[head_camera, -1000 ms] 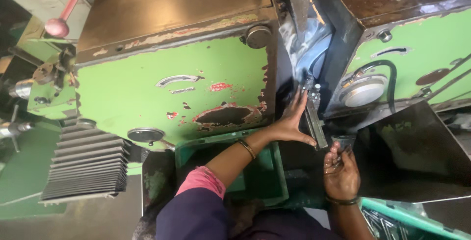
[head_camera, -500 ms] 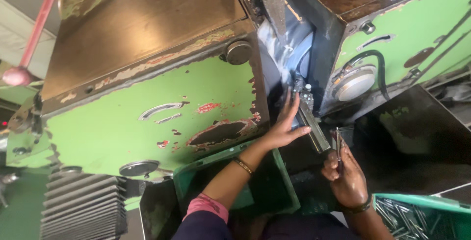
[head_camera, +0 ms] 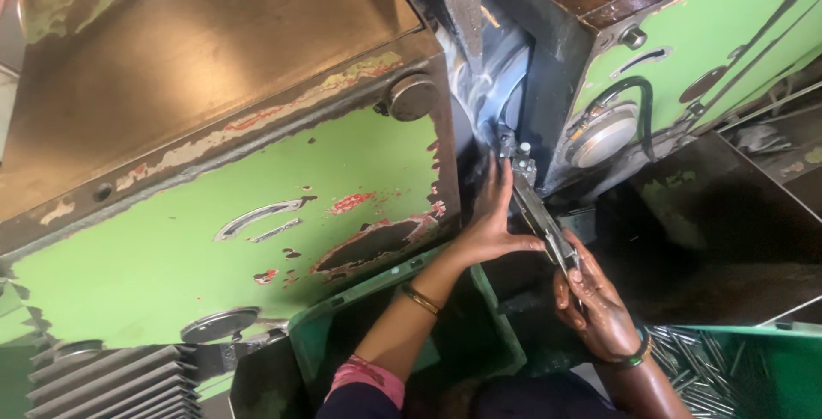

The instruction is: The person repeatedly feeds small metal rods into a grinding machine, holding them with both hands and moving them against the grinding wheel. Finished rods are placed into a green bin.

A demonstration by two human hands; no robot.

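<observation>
Guide rail (head_camera: 541, 218), a narrow slanted metal strip, runs between my two hands down from the gap between the machine's green housings. To the left of my fingers the chipped green panel (head_camera: 257, 222) fills the view. My left hand (head_camera: 490, 222) lies open and flat against the rail's upper stretch, fingers (head_camera: 501, 181) pointing up toward the pale wheel (head_camera: 497, 94) just above them; I judge they could get drawn in if they creep any higher. My right hand (head_camera: 595, 303) is curled around the rail's lower end, and a slip there could jam a rod. Right of that hand, the green crate (head_camera: 762, 385) holds thin metal rods (head_camera: 685, 359).
</observation>
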